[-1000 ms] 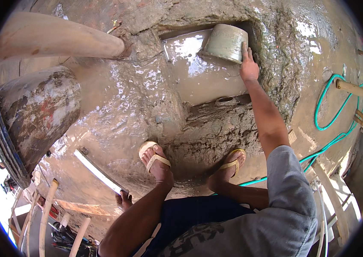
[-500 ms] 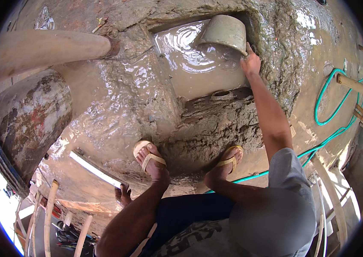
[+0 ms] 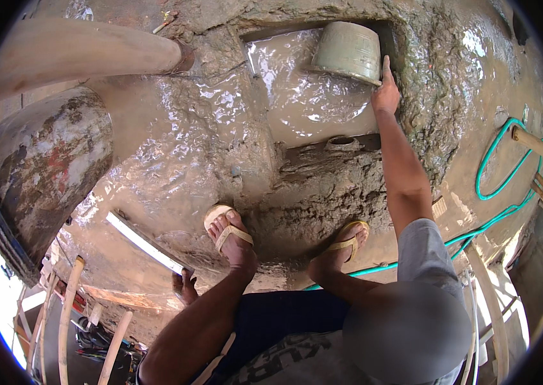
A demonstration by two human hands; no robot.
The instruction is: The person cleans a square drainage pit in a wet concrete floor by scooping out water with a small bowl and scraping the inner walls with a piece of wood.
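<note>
My right hand (image 3: 385, 95) grips the right edge of a muddy grey-green bucket (image 3: 348, 50), index finger stretched along it. The bucket is tipped with its rim low, in the rippling muddy water of a rectangular pit (image 3: 310, 119) sunk in the wet floor. Down at the lower left, my left hand (image 3: 185, 285) is closed on the end of a long white strip (image 3: 144, 242), partly hidden beside my leg.
Left: a thick pale post (image 3: 92, 52) and a mud-stained drum (image 3: 47, 170). Right: a teal hose (image 3: 483, 192) and wooden poles (image 3: 531, 142). More poles (image 3: 69, 308) stand at lower left. My sandalled feet (image 3: 233, 240) straddle the muddy ground before the pit.
The bucket has shifted slightly and tipped in the water with my right hand, ending a little higher and to the right. Ripples have spread across the pit.
</note>
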